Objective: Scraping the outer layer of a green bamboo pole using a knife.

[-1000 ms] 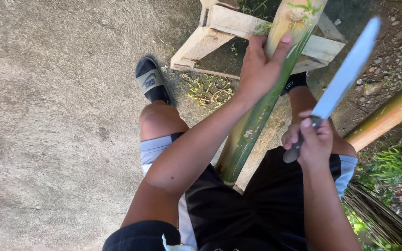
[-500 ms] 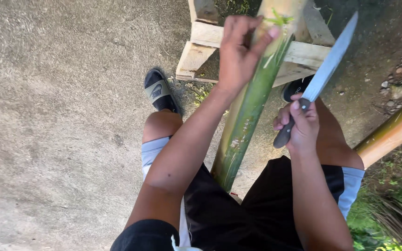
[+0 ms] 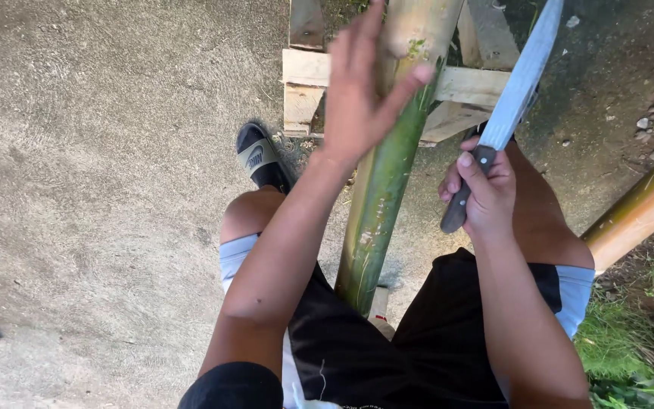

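A thick green bamboo pole (image 3: 384, 182) runs between my knees up to a wooden frame (image 3: 312, 72). My left hand (image 3: 361, 95) hovers over the pole's upper part with fingers spread, the thumb tip touching the pole. My right hand (image 3: 486, 189) grips the dark handle of a long knife (image 3: 520, 79), whose pale blade points up and away, to the right of the pole. I sit in black shorts.
Concrete ground lies to the left. A black slide sandal (image 3: 261, 157) is on my left foot beside the frame. A second orange-green bamboo pole (image 3: 641, 208) slants at the right edge, with grass and dry stalks below it.
My left hand has let go of the bamboo pole and opened its fingers. The view has shifted closer. The knife stays raised in my right hand.
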